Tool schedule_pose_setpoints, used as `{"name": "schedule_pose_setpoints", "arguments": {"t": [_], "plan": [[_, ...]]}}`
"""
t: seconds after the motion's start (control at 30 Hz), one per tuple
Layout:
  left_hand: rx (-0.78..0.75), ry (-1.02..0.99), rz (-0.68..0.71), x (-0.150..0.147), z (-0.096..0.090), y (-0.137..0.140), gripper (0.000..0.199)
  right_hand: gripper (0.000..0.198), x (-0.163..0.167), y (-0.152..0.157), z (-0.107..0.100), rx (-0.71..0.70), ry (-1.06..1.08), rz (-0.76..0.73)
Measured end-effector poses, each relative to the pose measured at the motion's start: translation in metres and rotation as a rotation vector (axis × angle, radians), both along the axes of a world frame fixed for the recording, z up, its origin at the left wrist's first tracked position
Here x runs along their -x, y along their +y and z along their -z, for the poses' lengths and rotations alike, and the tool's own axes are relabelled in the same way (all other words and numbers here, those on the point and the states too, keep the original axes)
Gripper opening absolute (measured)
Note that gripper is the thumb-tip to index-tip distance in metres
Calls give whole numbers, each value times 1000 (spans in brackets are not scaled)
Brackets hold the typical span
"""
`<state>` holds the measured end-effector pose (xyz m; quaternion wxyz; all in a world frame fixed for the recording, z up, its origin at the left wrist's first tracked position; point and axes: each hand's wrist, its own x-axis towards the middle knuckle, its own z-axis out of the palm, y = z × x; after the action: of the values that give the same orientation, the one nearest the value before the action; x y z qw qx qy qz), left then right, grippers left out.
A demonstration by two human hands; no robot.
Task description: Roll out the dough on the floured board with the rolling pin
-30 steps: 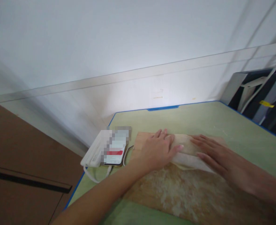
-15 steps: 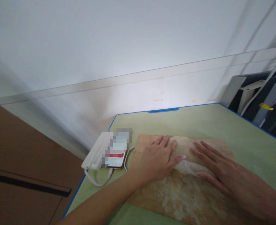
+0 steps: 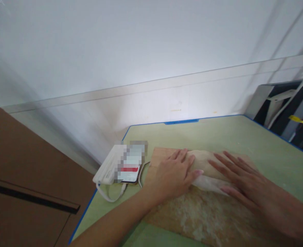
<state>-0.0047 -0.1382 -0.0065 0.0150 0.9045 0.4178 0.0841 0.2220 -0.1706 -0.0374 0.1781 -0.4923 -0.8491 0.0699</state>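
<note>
A pale piece of dough (image 3: 202, 161) lies across the far part of a floured wooden board (image 3: 192, 214). Along its near edge runs a thin whitish, translucent layer (image 3: 208, 183); whether it is plastic film or dough I cannot tell. My left hand (image 3: 173, 171) rests at the dough's left end, fingers stretched out and thumb apart on its near side. On the right end lies my right hand (image 3: 244, 180), palm down with spread fingers. Both palms hide the ends of the dough.
Left of the board lie a phone (image 3: 132, 171) with a partly blurred screen and a white power bank (image 3: 107, 171), joined by a white cable (image 3: 112, 200). The green table (image 3: 218, 132) has a blue edge and meets a white wall. Dark equipment (image 3: 292, 113) stands at the right.
My right hand has shifted slightly to the right along the dough, its fingers a little more spread. My left hand stays on the left end. The whole view has moved slightly.
</note>
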Motion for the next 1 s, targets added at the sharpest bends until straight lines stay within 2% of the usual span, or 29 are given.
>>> {"name": "schedule_pose_setpoints", "arguments": {"t": [0.13, 0.23, 0.3, 0.37, 0.47, 0.57, 0.7, 0.77, 0.87, 1.0], "plan": [[69, 7, -65, -13, 3, 36, 57, 57, -13, 29, 2, 100, -1, 12], [69, 2, -74, -19, 1, 49, 56, 50, -22, 41, 6, 82, -39, -118], [48, -4, -62, -16, 0, 40, 54, 51, -20, 33, 7, 68, -34, -21], [30, -9, -18, -9, 0, 23, 51, 54, -12, 18, 6, 56, -42, 1], [-12, -10, 14, 1, 0, 1, 49, 57, 0, -1, 3, -42, -58, 9], [-21, -6, 9, 0, 1, 7, 49, 59, 1, 3, 1, -49, -66, 38], [17, 11, -64, -13, 3, 39, 54, 57, -9, 30, 3, 60, -46, 77], [19, 9, -79, -17, 3, 46, 55, 58, -12, 37, 3, 108, -42, 79], [10, 6, -64, -12, 2, 33, 52, 63, -8, 26, 1, 102, -30, 67], [-10, 7, 5, 0, 1, 2, 50, 63, 1, 0, 0, -23, -42, -1]]}}
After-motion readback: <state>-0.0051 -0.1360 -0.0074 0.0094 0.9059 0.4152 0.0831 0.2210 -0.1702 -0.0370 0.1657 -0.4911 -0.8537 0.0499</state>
